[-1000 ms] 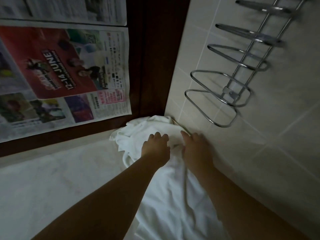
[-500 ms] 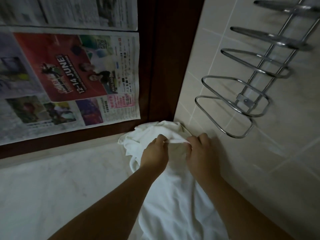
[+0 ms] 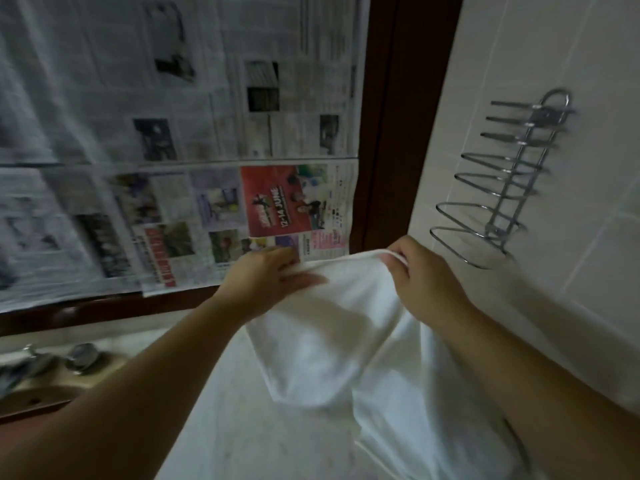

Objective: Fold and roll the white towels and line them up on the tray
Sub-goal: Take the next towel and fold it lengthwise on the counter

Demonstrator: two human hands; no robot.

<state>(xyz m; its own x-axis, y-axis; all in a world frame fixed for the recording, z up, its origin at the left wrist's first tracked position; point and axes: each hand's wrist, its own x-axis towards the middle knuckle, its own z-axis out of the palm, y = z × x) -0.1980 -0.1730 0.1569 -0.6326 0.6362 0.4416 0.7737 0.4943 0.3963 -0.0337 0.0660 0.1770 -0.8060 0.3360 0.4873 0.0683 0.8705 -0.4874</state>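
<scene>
Held up between left hand (image 3: 268, 278) and right hand (image 3: 426, 278), each pinching the top edge of the white towel (image 3: 339, 344), above the table (image 3: 249, 427); likely to slip free and bunch crookedly.

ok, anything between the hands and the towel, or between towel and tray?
Nothing between them: the left hand and right hand both already grip the white towel by its top edge. No tray is in view, so that path can't be judged.

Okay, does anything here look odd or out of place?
Yes: newspaper sheets cover the whole dark-framed pane behind the counter, which is unusual. Otherwise both hands, left hand and right hand, simply hold the white towel up by its edge.
</scene>
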